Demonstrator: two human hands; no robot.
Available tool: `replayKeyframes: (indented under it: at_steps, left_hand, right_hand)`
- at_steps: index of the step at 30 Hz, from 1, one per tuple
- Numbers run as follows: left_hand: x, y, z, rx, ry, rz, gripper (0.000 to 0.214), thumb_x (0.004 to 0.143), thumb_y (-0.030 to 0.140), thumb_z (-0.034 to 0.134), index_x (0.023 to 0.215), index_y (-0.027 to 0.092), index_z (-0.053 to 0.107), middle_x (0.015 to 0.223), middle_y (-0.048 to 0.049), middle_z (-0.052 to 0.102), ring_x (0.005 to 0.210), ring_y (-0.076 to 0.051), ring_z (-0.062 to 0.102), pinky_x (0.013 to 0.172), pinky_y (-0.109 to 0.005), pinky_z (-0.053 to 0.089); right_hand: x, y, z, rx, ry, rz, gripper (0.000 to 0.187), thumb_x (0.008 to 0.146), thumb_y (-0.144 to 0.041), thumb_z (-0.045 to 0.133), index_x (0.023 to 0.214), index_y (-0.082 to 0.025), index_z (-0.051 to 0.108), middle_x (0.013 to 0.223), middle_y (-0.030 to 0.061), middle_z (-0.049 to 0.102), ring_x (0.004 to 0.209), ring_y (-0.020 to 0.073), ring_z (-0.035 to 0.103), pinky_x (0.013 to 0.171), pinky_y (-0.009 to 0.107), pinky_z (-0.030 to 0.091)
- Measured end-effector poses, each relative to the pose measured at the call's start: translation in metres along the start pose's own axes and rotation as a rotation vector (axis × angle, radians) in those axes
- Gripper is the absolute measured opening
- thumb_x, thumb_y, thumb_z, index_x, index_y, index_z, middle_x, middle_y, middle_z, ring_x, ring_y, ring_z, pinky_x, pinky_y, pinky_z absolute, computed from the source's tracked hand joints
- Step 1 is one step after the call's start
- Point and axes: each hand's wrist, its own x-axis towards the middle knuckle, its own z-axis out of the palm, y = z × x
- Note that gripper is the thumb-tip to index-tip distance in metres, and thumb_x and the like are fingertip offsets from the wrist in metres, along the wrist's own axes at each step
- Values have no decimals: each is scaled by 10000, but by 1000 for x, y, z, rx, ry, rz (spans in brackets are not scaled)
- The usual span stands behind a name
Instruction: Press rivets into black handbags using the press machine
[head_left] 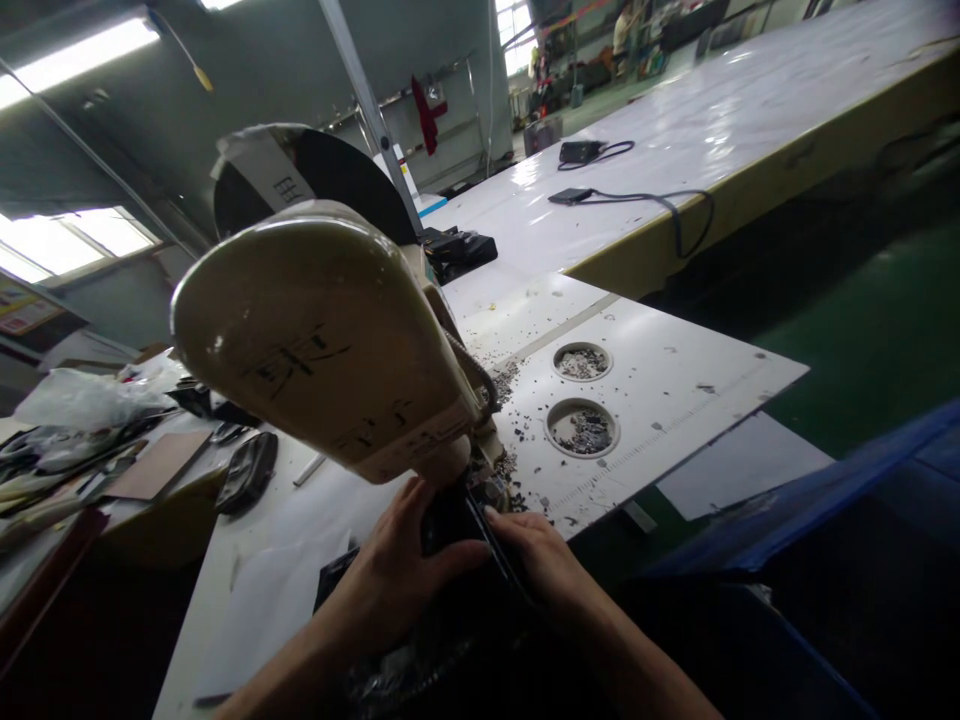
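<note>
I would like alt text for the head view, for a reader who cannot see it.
A person's left hand and right hand are on a dark piece at a cream-coloured machine with dark handwritten marks. To the right, a white work surface has two round recesses holding dark scraps, with more scattered around them.

The machine [322, 330] stands on the desk [697, 370], my hands [397, 555] just before it. Right of the machine, two cups [564, 418] set into the desk hold scraps [591, 435]; left of it lies a pouch [247, 474]. Behind it to the right, another desk [750, 110] bears two corded devices [579, 152].
</note>
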Motion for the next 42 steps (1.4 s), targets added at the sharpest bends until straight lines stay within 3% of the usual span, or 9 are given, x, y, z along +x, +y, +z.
replayKeyframes:
  at_steps: [5,11,16,21,28,38,42]
  left_hand:
    - [13,-18,-3,-178,-22,-46,551,824,489,822,1293,252,658,1227,-53,735,1142,-324,674,1029,-462,538]
    - [31,-21,-10,-494,-193,-44,535,801,347,847,1288,200,682,1297,-90,724,1268,-358,623,1109,-487,496]
    - [29,-32,0,-612,-57,-111,504,740,301,901,1189,210,691,1167,-54,752,1149,-300,673,984,-391,544]
    - [23,-43,8,-525,14,-63,403,744,325,898,1062,213,678,1043,-23,744,1037,-257,679,873,-337,540]
    - [18,-37,14,-320,131,-113,337,729,385,860,949,195,690,934,-21,730,901,-241,664,784,-337,514]
    - [17,-25,11,-141,214,-199,284,659,432,846,850,250,742,937,-19,761,978,-308,666,880,-419,487]
    - [19,-11,8,-126,230,-231,266,621,425,855,808,258,764,851,-10,768,868,-292,681,856,-414,521]
  right_hand:
    - [-1,-3,1,44,-8,7,732,581,-817,798,688,-101,687,541,10,571,445,88,448,470,231,292]
    - [-5,-7,3,80,-14,21,710,567,-788,835,680,-101,692,540,9,580,441,87,463,455,223,302]
    - [-3,-7,3,91,-7,32,718,565,-788,839,683,-95,693,546,20,598,439,91,477,459,223,311]
    - [-3,-5,0,64,-9,23,723,615,-790,814,722,-82,716,555,21,595,441,87,464,462,228,289]
    - [-3,-4,2,82,12,34,714,597,-794,808,697,-96,697,582,36,612,458,93,471,476,234,292]
    - [2,3,-2,100,10,24,687,640,-787,796,670,-115,657,570,21,570,471,91,442,491,238,269]
    - [0,1,-1,90,25,17,693,642,-792,788,673,-112,662,588,30,580,487,96,452,504,241,285]
